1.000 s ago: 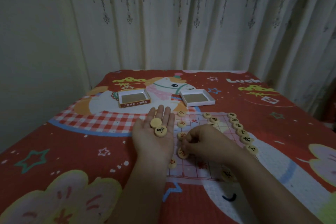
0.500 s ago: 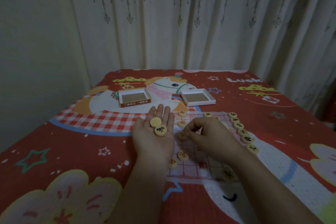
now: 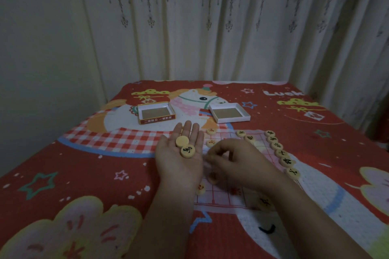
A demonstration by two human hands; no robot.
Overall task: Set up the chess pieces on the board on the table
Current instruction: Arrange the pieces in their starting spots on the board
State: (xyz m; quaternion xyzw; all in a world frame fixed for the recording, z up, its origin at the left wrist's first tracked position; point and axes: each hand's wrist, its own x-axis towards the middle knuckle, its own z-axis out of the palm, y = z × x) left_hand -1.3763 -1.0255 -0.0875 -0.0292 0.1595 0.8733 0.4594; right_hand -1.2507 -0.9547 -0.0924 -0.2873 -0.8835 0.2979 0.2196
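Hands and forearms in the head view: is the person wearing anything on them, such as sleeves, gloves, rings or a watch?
Nothing worn shows. The left hand and right hand are bare, with no gloves, rings or watch visible, and both forearms are uncovered down to the bottom edge of the picture. The dim, slightly blurred image could hide something small.

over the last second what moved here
The right hand left the piece it was setting on the board and moved up and left toward the left hand. The left hand stayed palm up with two pieces on it.
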